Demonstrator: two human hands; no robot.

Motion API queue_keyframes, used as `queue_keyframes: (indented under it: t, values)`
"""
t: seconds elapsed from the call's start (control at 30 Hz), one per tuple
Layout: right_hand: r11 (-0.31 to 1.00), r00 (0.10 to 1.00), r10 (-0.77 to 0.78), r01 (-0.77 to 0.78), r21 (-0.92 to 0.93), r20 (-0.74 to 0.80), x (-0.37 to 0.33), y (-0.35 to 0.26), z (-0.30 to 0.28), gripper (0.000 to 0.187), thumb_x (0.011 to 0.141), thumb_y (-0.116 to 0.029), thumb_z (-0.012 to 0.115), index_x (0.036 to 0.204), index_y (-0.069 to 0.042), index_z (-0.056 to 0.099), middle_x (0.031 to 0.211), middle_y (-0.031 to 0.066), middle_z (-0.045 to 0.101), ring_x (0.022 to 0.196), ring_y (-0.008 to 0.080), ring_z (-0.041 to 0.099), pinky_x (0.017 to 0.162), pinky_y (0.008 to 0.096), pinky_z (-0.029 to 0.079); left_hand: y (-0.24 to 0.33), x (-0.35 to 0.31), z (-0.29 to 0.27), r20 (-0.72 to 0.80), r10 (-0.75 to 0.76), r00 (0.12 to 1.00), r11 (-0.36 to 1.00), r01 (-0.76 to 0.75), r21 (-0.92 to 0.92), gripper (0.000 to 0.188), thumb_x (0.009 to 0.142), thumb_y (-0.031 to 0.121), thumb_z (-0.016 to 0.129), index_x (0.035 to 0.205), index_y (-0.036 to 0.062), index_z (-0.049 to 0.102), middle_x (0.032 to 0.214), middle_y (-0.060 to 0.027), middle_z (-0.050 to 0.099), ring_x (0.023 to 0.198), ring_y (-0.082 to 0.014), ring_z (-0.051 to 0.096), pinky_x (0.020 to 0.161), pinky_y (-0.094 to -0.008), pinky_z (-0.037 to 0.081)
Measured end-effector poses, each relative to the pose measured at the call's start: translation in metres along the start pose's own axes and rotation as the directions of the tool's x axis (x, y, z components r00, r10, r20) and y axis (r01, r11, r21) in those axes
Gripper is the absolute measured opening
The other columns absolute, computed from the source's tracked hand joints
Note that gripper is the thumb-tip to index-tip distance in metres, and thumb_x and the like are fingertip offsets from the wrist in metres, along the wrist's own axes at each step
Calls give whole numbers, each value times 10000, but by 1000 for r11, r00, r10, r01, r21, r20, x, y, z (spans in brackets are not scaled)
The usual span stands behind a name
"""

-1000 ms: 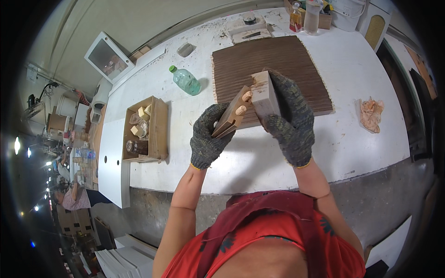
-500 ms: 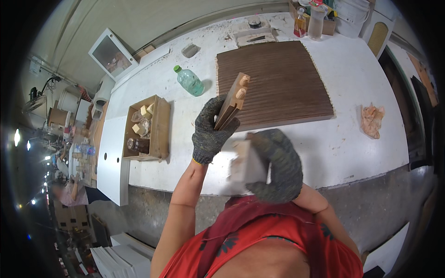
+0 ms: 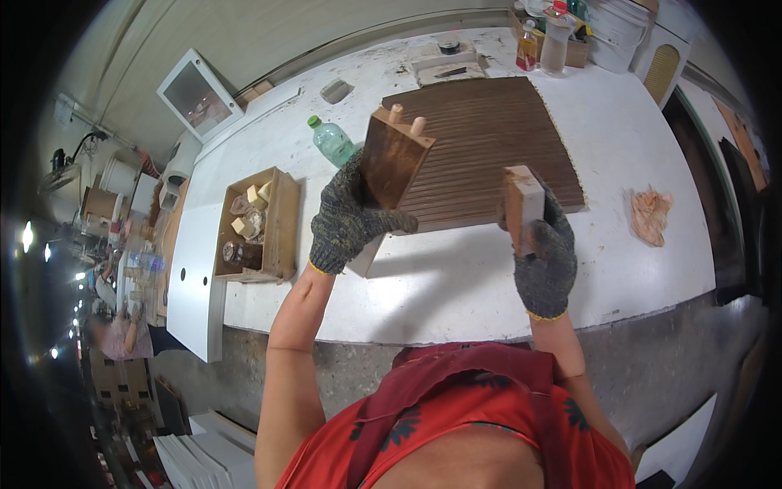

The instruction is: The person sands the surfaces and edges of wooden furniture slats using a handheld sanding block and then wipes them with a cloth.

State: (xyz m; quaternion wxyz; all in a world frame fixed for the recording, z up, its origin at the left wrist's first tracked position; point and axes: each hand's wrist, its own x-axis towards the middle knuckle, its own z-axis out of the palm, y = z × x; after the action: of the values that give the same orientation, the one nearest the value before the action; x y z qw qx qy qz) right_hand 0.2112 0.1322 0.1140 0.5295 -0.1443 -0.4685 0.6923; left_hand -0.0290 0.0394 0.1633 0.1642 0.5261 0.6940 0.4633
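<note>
My left hand [image 3: 338, 220], in a dark grey knit glove, grips a wooden piece [image 3: 393, 159] with a stained brown face. Two pale dowels [image 3: 406, 121] stick out of its upper end, and a pale lower end shows below my palm. Off to the right, my gloved right hand [image 3: 550, 265] is closed round a small block [image 3: 525, 208], pale on one side and brown-stained on the other. The two hands are apart. Behind them lies a dark brown ridged panel [image 3: 481, 151] on the white table [image 3: 440, 293].
Left of my left hand stands a wooden box [image 3: 281, 228] with pale chunks and a jar. A green-capped bottle [image 3: 332, 143] lies beyond it. A crumpled cloth [image 3: 650, 216] is at right, bottles [image 3: 555, 49] at far right. A person [image 3: 126, 334] is in the left background.
My right hand has swung right and forward with its block, away from the left hand. My left hand has shifted slightly left and turned the wooden piece so its broad brown face shows.
</note>
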Motion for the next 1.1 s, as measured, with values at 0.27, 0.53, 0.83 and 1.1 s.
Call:
queue_keyframes:
  t: [0.27,0.53,0.83,1.1]
  values:
    - [962,997,34,-51,267,64,12,19,30,372,954,-180,505,1256,33,455,1216,139,527,1067,213,548,907,317,481,30,-7,28,55,-46,997,993,51,-107,446,651,185,856,1002,11,642,940,-85,652,782,-132,603,711,-288,518]
    - [905,987,-158,151,-398,16,21,25,16,541,865,-154,625,1344,10,432,1303,150,505,1210,228,485,1033,336,387,28,-5,37,325,-63,944,979,122,-163,672,792,52,686,1397,77,394,1011,-106,683,987,-151,641,860,-304,506]
    - [975,987,-151,139,-175,-54,33,10,16,541,779,-103,701,1287,-20,533,1252,113,570,1141,215,536,988,350,420,10,-7,55,253,3,967,999,9,-43,401,788,35,673,1174,28,562,989,-93,673,895,-160,646,816,-311,519]
    - [717,924,-356,366,-593,139,18,-1,17,589,736,-141,752,1269,-11,537,1236,158,577,1064,278,568,925,376,452,4,-10,60,177,69,982,994,-82,66,562,793,79,659,1322,37,472,1122,-198,615,994,-300,634,842,-364,509]
